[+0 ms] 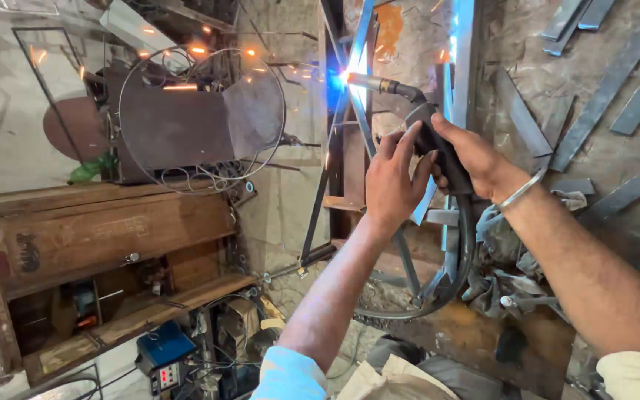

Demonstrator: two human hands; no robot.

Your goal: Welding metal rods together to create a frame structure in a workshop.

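Both hands are gripping one welding torch (424,126) at mid-scene: the right hand (475,159) is clenching its black handle, and the left hand (392,181) is wrapping fingers around it from the left to steady it. Its nozzle is pointing far-left, arcing blue against one steel frame (350,111), with sparks flying left. Doing this well likely means keeping the tip steady and travelling evenly. Several flat steel bars (616,81), about six, are lying at far right.
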